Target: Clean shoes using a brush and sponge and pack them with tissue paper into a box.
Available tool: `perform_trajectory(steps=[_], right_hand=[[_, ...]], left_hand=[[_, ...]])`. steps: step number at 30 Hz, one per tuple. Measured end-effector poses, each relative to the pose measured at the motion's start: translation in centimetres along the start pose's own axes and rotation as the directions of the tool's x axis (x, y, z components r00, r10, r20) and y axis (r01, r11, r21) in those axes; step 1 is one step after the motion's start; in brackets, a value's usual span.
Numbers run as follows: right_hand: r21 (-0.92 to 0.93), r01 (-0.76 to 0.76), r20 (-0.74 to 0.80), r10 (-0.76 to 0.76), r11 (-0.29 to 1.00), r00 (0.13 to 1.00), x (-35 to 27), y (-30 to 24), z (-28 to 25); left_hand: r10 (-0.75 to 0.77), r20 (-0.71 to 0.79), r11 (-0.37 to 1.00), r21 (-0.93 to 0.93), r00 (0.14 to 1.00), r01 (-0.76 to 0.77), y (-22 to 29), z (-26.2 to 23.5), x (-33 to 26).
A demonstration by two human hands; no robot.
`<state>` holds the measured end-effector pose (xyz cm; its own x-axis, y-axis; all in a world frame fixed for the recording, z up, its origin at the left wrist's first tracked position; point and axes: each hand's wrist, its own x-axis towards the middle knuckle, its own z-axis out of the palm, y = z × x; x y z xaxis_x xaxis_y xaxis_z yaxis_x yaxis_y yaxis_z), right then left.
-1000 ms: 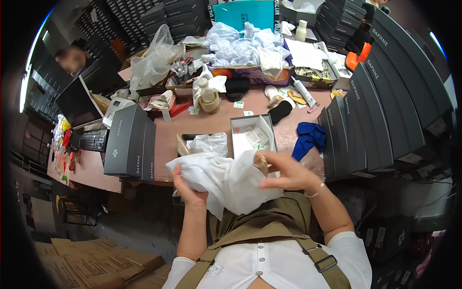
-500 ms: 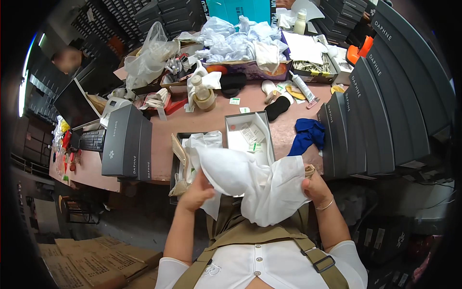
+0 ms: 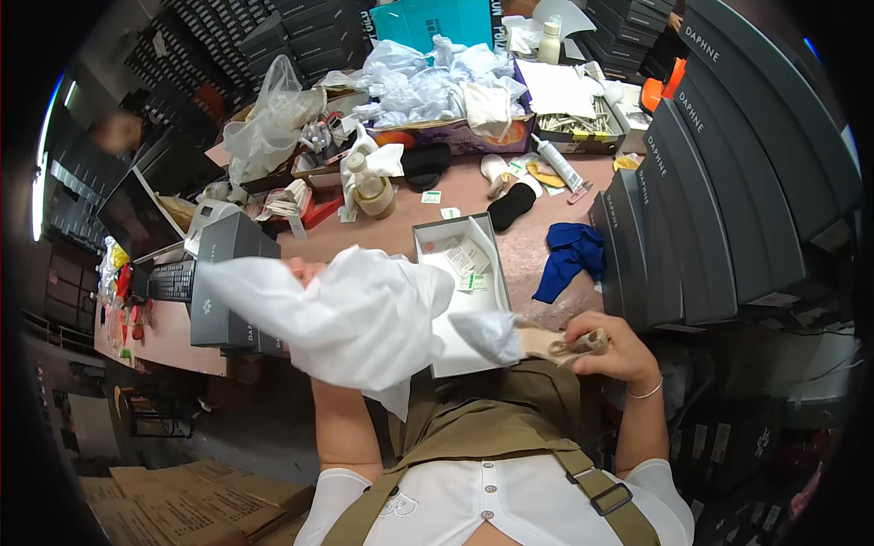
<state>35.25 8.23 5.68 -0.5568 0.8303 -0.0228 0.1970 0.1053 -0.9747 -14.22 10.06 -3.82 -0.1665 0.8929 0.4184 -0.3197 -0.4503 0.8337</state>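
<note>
My left hand (image 3: pixel 303 269) is raised to the left, gripping a large crumpled sheet of white tissue paper (image 3: pixel 346 314) that hides most of the fingers. My right hand (image 3: pixel 622 350) is low on the right, closed on a beige shoe (image 3: pixel 563 345) with a wad of white paper (image 3: pixel 492 333) at its toe end. Between the two hands lies an open white-lined shoe box (image 3: pixel 452 247) on the brown table (image 3: pixel 391 238), with small paper slips inside; the tissue sheet covers its left part.
Tall stacks of grey shoe boxes (image 3: pixel 710 182) wall off the right. A blue cloth (image 3: pixel 569 259) lies beside them. A grey box (image 3: pixel 223 282), keyboard (image 3: pixel 168 280) and laptop (image 3: pixel 137 218) sit left. Crumpled white paper (image 3: pixel 437 77), a bottle (image 3: pixel 369 187) and black insole (image 3: pixel 510 205) crowd the back. Another person (image 3: pixel 118 135) is far left.
The white bundle held in both hands has come apart: my left hand pulled the tissue sheet up and left, and my right hand moved right with the beige shoe now uncovered.
</note>
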Motion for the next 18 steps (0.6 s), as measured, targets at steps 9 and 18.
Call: perform_trajectory(steps=[9, 18], right_hand=[[-0.317, 0.079, -0.543, -0.249, 0.945, 0.802, 1.2, -1.4, 2.7], [-0.07, 0.281, 0.045, -0.278, 0.957, 0.959, 3.1, -1.1, 13.0]], left_hand=[[-0.356, 0.496, 0.375, 0.852, 0.792, -0.365, -5.9, 18.0, -3.3], [-0.797, 0.012, 0.486, -0.581, 0.603, 0.653, -2.9, 18.3, -7.5]])
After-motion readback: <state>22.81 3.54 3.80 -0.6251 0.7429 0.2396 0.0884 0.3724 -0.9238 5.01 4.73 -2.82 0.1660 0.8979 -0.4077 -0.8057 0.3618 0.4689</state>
